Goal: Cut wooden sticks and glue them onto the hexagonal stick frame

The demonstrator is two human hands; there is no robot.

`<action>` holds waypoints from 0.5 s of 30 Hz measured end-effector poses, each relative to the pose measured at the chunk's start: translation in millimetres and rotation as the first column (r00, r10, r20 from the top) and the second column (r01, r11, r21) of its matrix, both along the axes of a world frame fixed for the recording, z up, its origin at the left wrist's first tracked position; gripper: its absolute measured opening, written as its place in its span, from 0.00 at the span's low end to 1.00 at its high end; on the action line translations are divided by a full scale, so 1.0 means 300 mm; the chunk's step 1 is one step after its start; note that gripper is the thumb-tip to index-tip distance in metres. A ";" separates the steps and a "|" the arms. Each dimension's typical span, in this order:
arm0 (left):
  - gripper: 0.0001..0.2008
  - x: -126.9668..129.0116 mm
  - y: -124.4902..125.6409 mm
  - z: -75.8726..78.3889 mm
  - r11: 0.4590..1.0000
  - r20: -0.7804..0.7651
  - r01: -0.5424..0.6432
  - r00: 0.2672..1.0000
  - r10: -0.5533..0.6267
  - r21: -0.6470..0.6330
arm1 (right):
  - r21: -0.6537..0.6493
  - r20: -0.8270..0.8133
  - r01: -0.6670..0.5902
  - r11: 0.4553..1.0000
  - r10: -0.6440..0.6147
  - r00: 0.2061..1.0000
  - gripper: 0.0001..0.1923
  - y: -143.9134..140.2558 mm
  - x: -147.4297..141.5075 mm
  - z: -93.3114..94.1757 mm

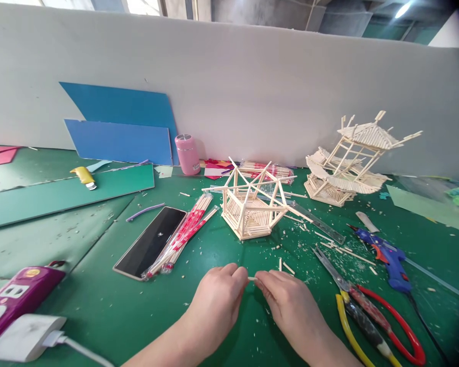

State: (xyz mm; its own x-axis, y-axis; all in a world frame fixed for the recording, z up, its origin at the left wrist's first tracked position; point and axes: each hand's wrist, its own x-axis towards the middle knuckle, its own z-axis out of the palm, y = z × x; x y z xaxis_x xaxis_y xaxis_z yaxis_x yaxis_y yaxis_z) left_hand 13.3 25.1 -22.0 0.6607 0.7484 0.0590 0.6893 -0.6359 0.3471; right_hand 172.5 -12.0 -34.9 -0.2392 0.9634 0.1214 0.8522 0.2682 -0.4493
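Note:
My left hand (220, 293) and my right hand (286, 293) meet close together above the green table, fingers pinched. A short pale wooden stick (251, 279) spans the small gap between them, gripped at both ends; most of it is hidden by the fingers. Just beyond stands an open six-sided frame (254, 209) of wooden sticks, with a slatted floor and slanting pieces on top. Two short stick pieces (286, 267) lie by my right hand. To the left, packs of wooden sticks (187, 232) in red-and-clear wrap rest against a dark phone (155, 239).
Pliers (367, 311) and a blue hot glue gun (386, 255) lie at right, amid wood scraps. A tiered stick pavilion (352, 163) stands behind. A pink flask (187, 154), a yellow utility knife (84, 177) and blue boards (118, 140) are at the back left; a purple power strip (26, 293) lies front left.

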 end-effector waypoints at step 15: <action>0.11 -0.032 0.029 0.033 0.962 0.064 0.249 0.968 -0.243 -0.113 | -0.161 -0.069 -0.125 0.979 0.115 0.991 0.13 -0.013 0.049 0.073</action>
State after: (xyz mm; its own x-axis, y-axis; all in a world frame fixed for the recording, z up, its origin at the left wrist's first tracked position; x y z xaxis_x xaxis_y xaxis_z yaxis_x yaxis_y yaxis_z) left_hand 3.8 33.9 -12.0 0.8240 0.5664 0.0166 0.4967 -0.7360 0.4600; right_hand 187.1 -15.9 -13.0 -0.3517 0.9359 -0.0185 0.7886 0.2856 -0.5446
